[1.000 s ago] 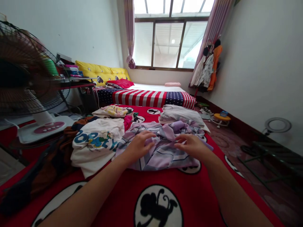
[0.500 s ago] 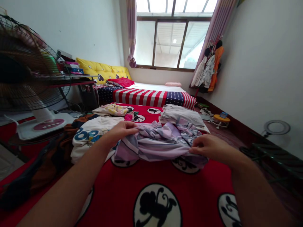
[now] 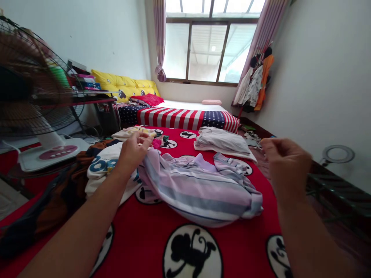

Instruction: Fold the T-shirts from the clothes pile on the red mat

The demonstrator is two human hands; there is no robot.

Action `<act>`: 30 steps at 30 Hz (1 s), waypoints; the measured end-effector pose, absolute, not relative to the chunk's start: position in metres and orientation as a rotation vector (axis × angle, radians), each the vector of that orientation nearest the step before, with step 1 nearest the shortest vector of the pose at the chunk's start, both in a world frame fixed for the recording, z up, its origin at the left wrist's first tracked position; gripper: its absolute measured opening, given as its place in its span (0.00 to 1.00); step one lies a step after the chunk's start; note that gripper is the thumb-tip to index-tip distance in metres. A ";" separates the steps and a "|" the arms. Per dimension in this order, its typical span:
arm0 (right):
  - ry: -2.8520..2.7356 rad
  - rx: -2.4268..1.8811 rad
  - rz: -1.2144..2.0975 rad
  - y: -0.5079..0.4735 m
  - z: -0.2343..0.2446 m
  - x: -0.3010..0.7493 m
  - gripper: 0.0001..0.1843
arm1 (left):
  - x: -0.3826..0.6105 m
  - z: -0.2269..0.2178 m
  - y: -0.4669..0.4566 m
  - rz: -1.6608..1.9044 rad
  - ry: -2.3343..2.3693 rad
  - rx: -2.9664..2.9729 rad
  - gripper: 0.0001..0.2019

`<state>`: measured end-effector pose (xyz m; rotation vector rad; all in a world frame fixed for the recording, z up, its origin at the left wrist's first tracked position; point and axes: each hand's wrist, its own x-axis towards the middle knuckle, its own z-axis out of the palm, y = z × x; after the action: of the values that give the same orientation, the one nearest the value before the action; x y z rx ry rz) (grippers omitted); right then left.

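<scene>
A striped shirt [image 3: 199,191] in pale purple and grey lies loosely spread on the red blanket [image 3: 139,239], its near edge billowing toward me. My left hand [image 3: 135,148] is closed at the shirt's left end, where the cloth rises to the fingertips. The exact pinch point is partly hidden by the fingers. Out to the right, my right hand [image 3: 285,162] is raised apart from the shirt, its fingers curled together and no cloth showing in them. A white printed T-shirt [image 3: 101,173] lies just left of the shirt. Beyond the shirt is a stack of folded pale clothes [image 3: 222,141].
An electric fan [image 3: 43,96] stands at the left, near a dark brown garment [image 3: 58,200]. A yellowish garment [image 3: 124,134] lies beyond the T-shirt. Farther back is a bed with a flag-patterned cover [image 3: 174,117]. Clothes [image 3: 256,85] hang by the right wall, above a ring light [image 3: 337,154].
The shirt has gone from bunched to more spread out, its near edge closer to me. My right hand has left it, moving right and up. My left hand has shifted left and slightly up.
</scene>
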<state>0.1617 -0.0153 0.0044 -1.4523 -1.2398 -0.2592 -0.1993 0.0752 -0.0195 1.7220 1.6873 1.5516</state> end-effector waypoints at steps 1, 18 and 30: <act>-1.331 -1.519 -0.195 -0.010 -0.002 0.159 0.18 | -0.198 -0.022 0.075 1.457 1.766 1.856 0.16; -2.132 -2.090 0.167 0.006 -0.042 0.136 0.22 | -0.153 -0.078 0.063 0.569 1.228 2.429 0.44; -1.510 -2.116 -0.245 0.002 -0.025 0.185 0.16 | -0.182 -0.025 0.062 0.682 1.601 2.265 0.19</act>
<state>0.1852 0.0018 -0.0255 -2.1161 -1.5102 -0.2447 -0.1817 0.0619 -0.0254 2.2649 1.6008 0.6817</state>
